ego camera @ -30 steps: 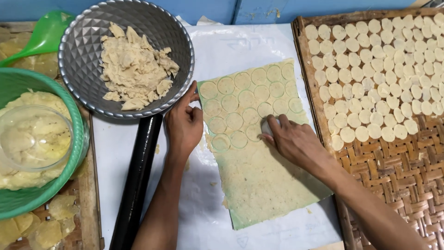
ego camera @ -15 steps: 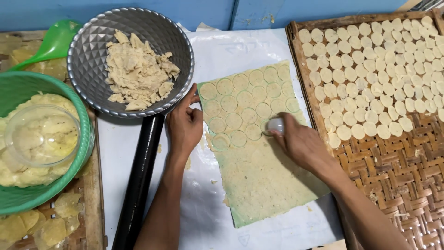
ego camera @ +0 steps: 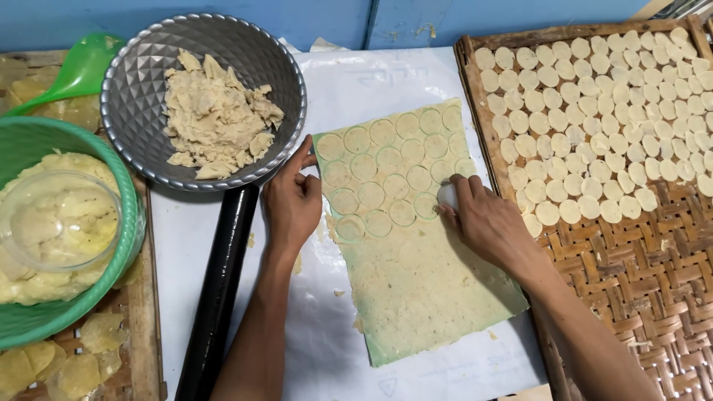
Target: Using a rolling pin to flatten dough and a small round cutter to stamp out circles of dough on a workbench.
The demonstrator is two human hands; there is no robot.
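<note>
1. The right hand (ego camera: 486, 223) is pressing down on a small white round cutter (ego camera: 448, 196), its fingers curled over the top of it, so the hand is closed on the cutter.
2. A second ago that cutter was sitting further toward the left hand along the same row; it is now standing at the sheet's edge nearest the woven tray, just below the already marked circles.
3. The thin, pale rectangular sheet of rolled dough (ego camera: 416, 252) is lying flat on white paper (ego camera: 371, 82) over the table, directly under both hands. Its far part is carrying rows of round impressions; the part nearer the wrist is smooth and uncut.
4. The left hand (ego camera: 292, 202) is resting at the sheet's other edge, fingers loosely bent, holding nothing and steadying the dough; it is sitting much as it did before.
5. Beyond the right hand's knuckles, the brown woven bamboo tray (ego camera: 631, 297) is holding many small pale dough discs (ego camera: 594, 111) in rows.
6. Beside the left hand a black rolling pin (ego camera: 219, 289) is lying along the paper, and a dimpled grey metal bowl of dough scraps (ego camera: 204, 100) is sitting just past its fingertips.
7. Further out on that side, a green plastic basket (ego camera: 59, 245) is holding soft yellowish dough.
</note>
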